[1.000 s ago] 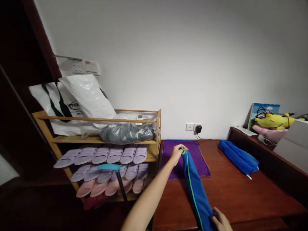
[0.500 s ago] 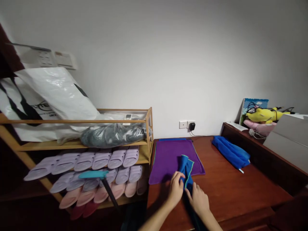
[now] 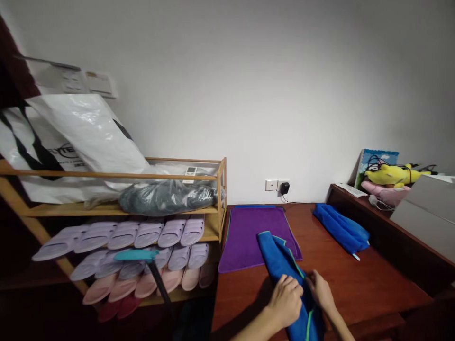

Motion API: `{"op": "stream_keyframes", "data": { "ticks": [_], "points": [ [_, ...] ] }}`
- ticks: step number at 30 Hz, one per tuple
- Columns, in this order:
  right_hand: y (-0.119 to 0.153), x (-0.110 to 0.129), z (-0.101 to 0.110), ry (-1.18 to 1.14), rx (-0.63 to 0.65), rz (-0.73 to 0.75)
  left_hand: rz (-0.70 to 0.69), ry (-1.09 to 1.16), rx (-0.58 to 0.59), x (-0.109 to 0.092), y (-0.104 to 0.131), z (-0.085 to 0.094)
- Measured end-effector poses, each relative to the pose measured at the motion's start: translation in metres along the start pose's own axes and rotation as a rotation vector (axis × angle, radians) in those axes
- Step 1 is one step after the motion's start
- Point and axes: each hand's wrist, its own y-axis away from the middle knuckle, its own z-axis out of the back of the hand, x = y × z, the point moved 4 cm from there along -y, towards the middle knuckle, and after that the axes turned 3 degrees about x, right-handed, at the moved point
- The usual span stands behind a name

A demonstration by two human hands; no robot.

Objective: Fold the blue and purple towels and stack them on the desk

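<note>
A blue towel (image 3: 275,258) with bright green edging lies bunched lengthwise over the front of the wooden tabletop, its far end resting on a purple towel (image 3: 249,234). My left hand (image 3: 287,298) is closed on the blue towel's left side, fingers curled over the cloth. Gripping the green-edged right side is my right hand (image 3: 320,289), its fingertips pinched together. The purple towel is spread flat against the wall side, with a strip of blue showing behind it. Farther right, another blue cloth (image 3: 341,227) lies crumpled with a white tag at its end.
To the left stands a wooden rack (image 3: 209,222) with rows of slippers (image 3: 137,234) and a white bag (image 3: 88,137) on top. A black plug (image 3: 284,188) sits in the wall socket. On the raised right ledge rest a yellow plush toy (image 3: 389,174) and a white box (image 3: 426,199).
Both hands have moved right and toward me along the blue towel. More of the towel is now stretched out, and the hands are slightly wider apart.
</note>
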Motion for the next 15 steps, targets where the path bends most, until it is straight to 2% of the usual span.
{"op": "stream_keyframes", "data": {
  "ticks": [3, 6, 8, 10, 12, 15],
  "points": [
    [0.012, -0.005, -0.010, 0.060, -0.043, 0.008, -0.068, -0.095, 0.024, 0.003, 0.005, -0.028],
    [0.019, -0.002, -0.031, 0.240, -0.128, 0.119, -0.120, -0.141, 0.030, 0.011, 0.015, -0.036],
    [0.022, 0.000, -0.043, 0.414, -0.198, 0.200, -0.139, -0.185, 0.084, 0.016, 0.020, -0.029],
    [0.024, -0.001, -0.051, 0.517, -0.230, 0.232, -0.160, -0.222, 0.170, 0.023, 0.025, -0.015],
    [0.025, -0.002, -0.054, 0.539, -0.230, 0.235, -0.159, -0.226, 0.255, 0.034, 0.035, 0.004],
    [0.025, -0.003, -0.053, 0.511, -0.221, 0.218, -0.084, -0.173, 0.331, 0.053, 0.065, 0.034]
  ]
}}
